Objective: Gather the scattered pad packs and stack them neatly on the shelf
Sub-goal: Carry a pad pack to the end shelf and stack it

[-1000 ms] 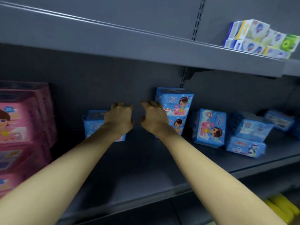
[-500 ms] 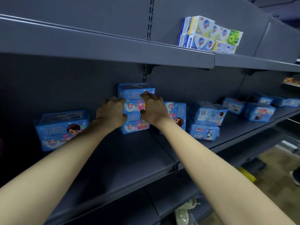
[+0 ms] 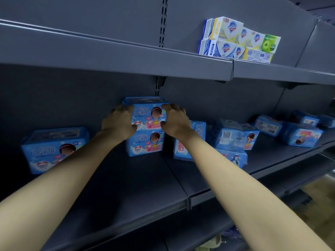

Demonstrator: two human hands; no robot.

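Gripping the top pad pack [image 3: 147, 115] at both sides with curled left hand [image 3: 118, 122] and right hand [image 3: 175, 120], atop the lower pack [image 3: 145, 144] at the back of the shelf [image 3: 126, 178]; risks toppling both soft packs if pushed unevenly.

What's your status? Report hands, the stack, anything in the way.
Left hand and right hand both grip the top pack, one per side. It sits on a second pack. Right of it, scattered packs lie loose. Nothing in the way.
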